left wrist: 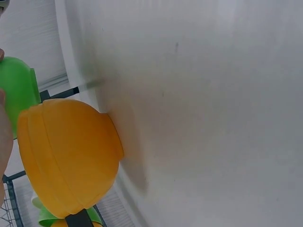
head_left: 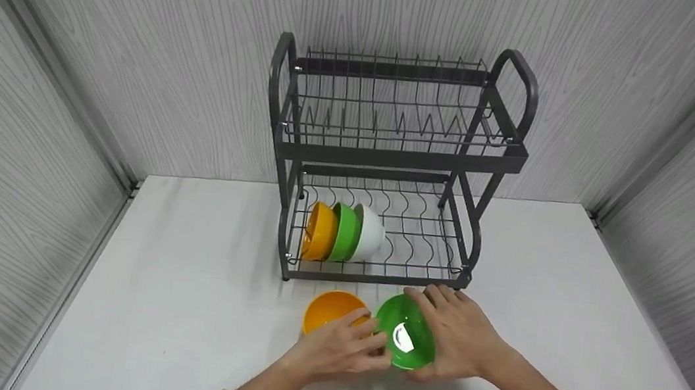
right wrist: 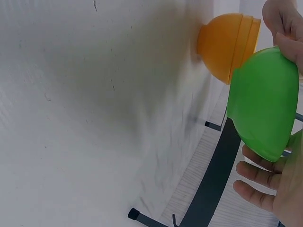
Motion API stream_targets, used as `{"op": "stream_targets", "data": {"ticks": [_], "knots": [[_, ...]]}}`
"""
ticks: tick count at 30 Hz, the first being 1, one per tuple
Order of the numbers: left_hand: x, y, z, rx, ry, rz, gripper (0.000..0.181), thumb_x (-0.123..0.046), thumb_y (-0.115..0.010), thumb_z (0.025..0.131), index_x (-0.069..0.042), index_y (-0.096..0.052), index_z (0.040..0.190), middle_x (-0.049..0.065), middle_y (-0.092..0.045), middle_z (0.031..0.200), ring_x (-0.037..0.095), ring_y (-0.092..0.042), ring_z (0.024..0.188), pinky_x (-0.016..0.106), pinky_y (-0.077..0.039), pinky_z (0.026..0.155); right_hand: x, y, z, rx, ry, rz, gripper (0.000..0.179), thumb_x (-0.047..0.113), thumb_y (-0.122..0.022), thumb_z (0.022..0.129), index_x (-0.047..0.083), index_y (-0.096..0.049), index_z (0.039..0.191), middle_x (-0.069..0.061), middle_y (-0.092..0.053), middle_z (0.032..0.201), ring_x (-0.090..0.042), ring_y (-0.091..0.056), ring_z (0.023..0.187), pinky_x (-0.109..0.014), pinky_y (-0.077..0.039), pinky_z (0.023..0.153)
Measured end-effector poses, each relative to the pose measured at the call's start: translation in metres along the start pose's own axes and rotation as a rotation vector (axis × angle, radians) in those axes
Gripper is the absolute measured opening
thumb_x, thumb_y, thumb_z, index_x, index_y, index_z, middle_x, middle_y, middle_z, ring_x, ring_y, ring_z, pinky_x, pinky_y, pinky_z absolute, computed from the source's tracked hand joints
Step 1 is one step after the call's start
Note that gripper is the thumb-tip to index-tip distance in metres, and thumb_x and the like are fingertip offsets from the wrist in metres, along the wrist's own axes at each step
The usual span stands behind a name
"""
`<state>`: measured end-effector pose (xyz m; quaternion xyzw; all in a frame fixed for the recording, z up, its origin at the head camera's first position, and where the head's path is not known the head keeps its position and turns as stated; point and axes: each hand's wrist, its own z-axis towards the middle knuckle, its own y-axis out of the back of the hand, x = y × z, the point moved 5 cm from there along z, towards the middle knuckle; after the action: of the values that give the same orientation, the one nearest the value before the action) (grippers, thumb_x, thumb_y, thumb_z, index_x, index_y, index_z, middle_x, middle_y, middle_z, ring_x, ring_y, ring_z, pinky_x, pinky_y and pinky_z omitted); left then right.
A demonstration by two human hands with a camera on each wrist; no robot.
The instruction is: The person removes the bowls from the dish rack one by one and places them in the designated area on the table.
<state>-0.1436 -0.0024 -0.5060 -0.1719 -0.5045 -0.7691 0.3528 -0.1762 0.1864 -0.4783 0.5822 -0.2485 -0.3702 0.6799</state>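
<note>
My right hand (head_left: 459, 335) grips a green bowl (right wrist: 265, 104) across its rim, thumb on the near side and fingers on the far side. The bowl is raised off the table and tilted, its shiny inside showing in the head view. My left hand (head_left: 342, 350) has its fingers loosely bent, with the fingertips close to the green bowl's left rim. An orange bowl (left wrist: 71, 156) stands upright on the table beside the green one. In the head view the left hand hides part of the orange bowl's near right side.
Behind the hands stands a dark two-tier dish rack (head_left: 399, 155). On its lower tier, at the left, an orange bowl (head_left: 320, 231), a green bowl (head_left: 345, 231) and a white bowl (head_left: 371, 234) lean on edge in a row. Grained panels (head_left: 205, 58) enclose the white table (head_left: 194, 309).
</note>
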Motion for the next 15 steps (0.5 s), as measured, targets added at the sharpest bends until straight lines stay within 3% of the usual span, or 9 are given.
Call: {"op": "stream_targets", "data": {"ticks": [10,15], "knots": [[0.0029,0.0004,-0.0045,-0.005,0.045,-0.055,0.024,-0.020,-0.061,0.100,-0.034,-0.055,0.118,-0.010,-0.061,0.111,0.015,-0.060,0.110,0.029,-0.053,0.099,-0.0005,-0.0046,-0.0041,-0.076,-0.007,0.015,0.124,0.087,-0.080,0.050,0.016,-0.048,0.147,-0.001,-0.061,0.112,-0.020,-0.061,0.103,-0.040,-0.059,0.080],[0.0084,0.0021,-0.0079,-0.018,0.095,-0.115,0.023,-0.026,-0.067,0.098,-0.029,-0.059,0.119,-0.008,-0.066,0.113,0.015,-0.061,0.106,0.028,-0.054,0.097,-0.0021,-0.0071,-0.0065,-0.084,-0.019,0.027,0.126,0.087,-0.080,0.049,0.016,-0.047,0.148,-0.001,-0.062,0.114,-0.020,-0.060,0.104,-0.039,-0.059,0.081]]}}
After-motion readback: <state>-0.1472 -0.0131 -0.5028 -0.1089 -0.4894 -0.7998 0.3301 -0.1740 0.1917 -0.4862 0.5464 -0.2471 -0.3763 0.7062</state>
